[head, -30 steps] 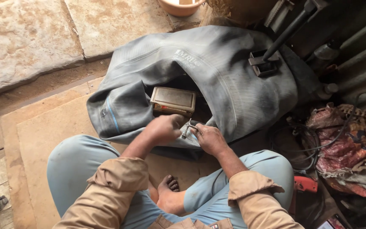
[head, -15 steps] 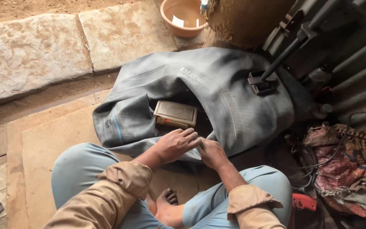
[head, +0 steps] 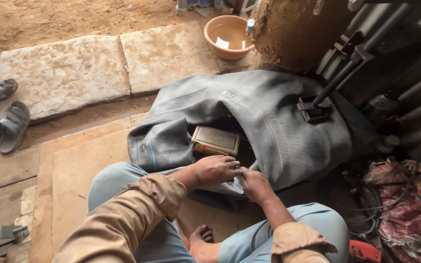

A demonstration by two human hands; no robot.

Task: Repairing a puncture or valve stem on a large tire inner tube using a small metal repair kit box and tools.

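A large grey rubber inner tube lies folded on the ground in front of my knees. A small flat tan box rests in its hollow. My left hand and my right hand meet fingertip to fingertip over the tube's near fold, just below the box. Both hands are pinched shut around something small that the fingers hide. My tan sleeves and light blue trousers fill the bottom of the view, with a bare foot between my legs.
A dark metal clamp foot on a rod presses on the tube at the right. An orange basin stands at the back by a mud-caked drum. Grey sandals lie far left. Red patterned cloth and cables lie at the right.
A small metal piece showed between my hands a second ago; my fingers now cover it. My hands stay together at the same place on the tube while the view has tilted upward.
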